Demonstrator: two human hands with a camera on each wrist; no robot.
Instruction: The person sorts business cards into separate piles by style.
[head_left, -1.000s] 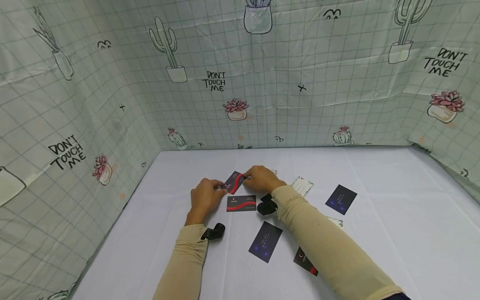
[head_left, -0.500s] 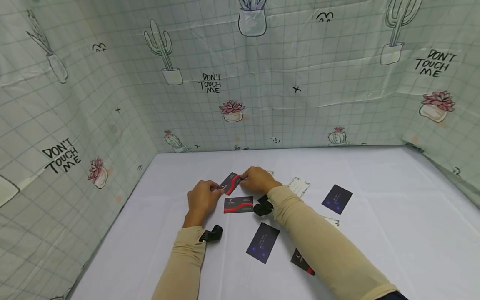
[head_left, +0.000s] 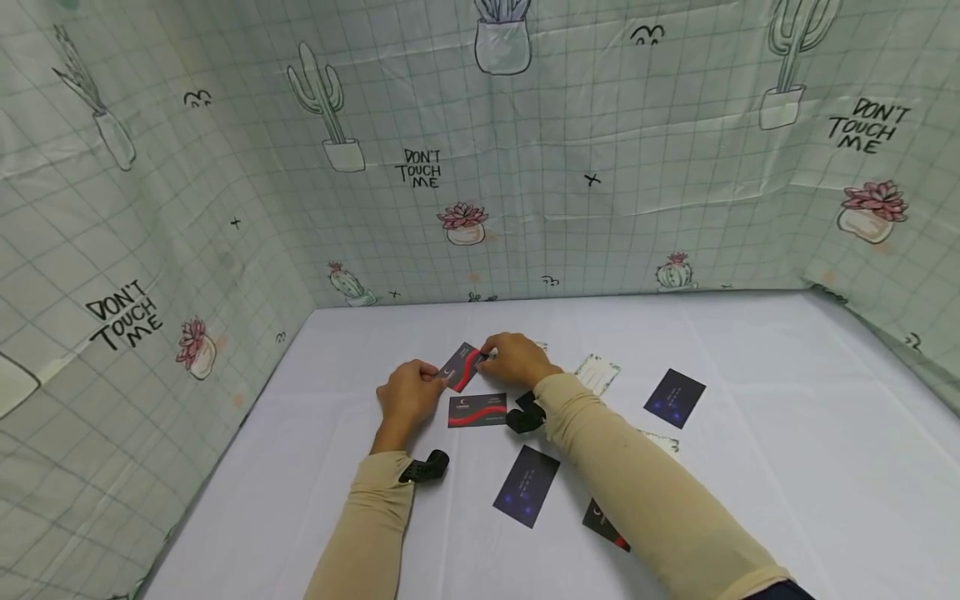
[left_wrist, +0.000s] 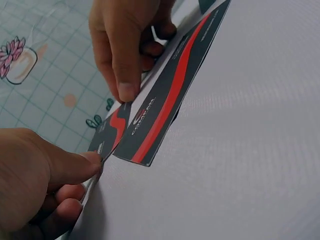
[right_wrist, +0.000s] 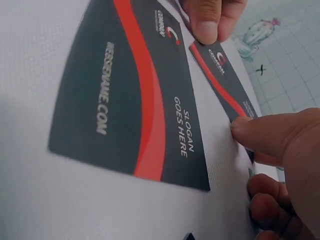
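Note:
A dark grey business card with a red wavy stripe is pinched at two ends, tilted on the far part of the white table. My left hand holds its near left corner between thumb and finger. At the opposite end, my right hand pinches the card's right side. Just in front of it lies a matching business card, flat and level. The right wrist view shows this flat card large, with the pinched card beyond it.
Two dark blue cards lie to the right. White leafy-edged cards lie behind and partly under the right arm. Another red-striped card is partly covered by the right sleeve. A patterned cloth wall stands behind the table.
The view has shifted slightly. Both hands keep their grip on the business card, which has turned only a little; the other cards have stayed put.

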